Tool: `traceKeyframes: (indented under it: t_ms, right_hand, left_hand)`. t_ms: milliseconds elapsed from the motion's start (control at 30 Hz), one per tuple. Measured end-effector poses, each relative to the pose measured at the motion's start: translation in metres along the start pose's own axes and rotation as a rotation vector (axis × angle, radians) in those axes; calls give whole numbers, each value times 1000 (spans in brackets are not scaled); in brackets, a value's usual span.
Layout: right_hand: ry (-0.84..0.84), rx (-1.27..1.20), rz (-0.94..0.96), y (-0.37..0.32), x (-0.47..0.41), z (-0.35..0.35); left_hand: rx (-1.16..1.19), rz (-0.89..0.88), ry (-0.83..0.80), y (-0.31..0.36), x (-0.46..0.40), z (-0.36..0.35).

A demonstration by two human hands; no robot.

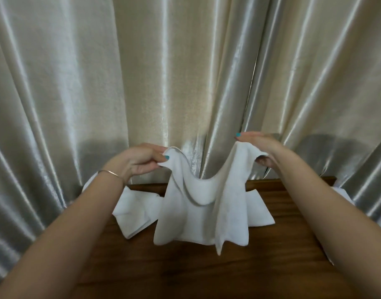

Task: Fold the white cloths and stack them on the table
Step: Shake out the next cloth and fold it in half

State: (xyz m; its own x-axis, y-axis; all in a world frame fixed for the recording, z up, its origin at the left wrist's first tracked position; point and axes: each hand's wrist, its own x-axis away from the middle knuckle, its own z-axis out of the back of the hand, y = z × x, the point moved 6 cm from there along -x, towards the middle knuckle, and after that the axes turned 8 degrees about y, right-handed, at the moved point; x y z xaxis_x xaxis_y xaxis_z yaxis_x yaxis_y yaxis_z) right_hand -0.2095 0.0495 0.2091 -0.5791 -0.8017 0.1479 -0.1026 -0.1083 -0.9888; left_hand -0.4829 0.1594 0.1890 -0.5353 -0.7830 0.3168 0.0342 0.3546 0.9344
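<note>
A white cloth (198, 214) hangs in the air above the dark wooden table (185, 268). My left hand (139, 161) pinches its upper left corner between thumb and fingers. The upper right corner drapes over the thumb of my right hand (263, 147), whose fingers are stretched out flat above it. The top edge sags between the two hands and the lower edge dangles just over the tabletop. Behind it on the left lies a loosely folded white cloth (135, 214). Another folded white cloth (260, 210) shows on the right, partly hidden by the hanging one.
A shiny pale curtain (185, 72) hangs directly behind the table. More white fabric (345, 197) shows past the table's right side, behind my right forearm. The table's near part is bare wood.
</note>
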Motion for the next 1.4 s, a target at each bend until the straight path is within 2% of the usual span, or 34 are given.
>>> traceKeyframes:
  t_ms: [67, 133, 233, 400, 600, 767, 833, 933, 1033, 1133, 1233, 1400]
  right_hand:
    - [-64, -118, -25, 5, 12, -19]
    - [-203, -258, -76, 6, 27, -39]
    - [-375, -380, -94, 6, 40, -59]
    - [-219, 74, 260, 5, 35, -61]
    - [-44, 194, 453, 7, 40, -74]
    - [163, 345, 576, 10, 44, -82]
    - [243, 532, 640, 12, 52, -86]
    - [391, 702, 861, 6, 66, -92]
    - [264, 558, 981, -1, 73, -99]
    - [182, 532, 1124, -4, 81, -106]
    - [136, 465, 1099, -5, 77, -103]
    - [67, 260, 841, -4, 62, -93]
  left_hand:
    - [69, -67, 48, -6, -10, -13]
    - [173, -91, 89, -12, -19, -24]
    - [358, -92, 78, -19, -25, -40]
    - [576, -107, 79, -19, -25, -55]
    - [379, -147, -80, -17, -10, -75]
    - [403, -99, -45, -22, -7, -71]
    - [393, -77, -22, -22, -8, -67]
    - [392, -64, 4, -19, -9, -65]
    - [410, -48, -26, -19, -10, -67]
    - [411, -40, -86, -18, -10, -74]
    - [392, -52, -79, -16, -13, -72]
    - [395, -113, -62, -13, -13, -68]
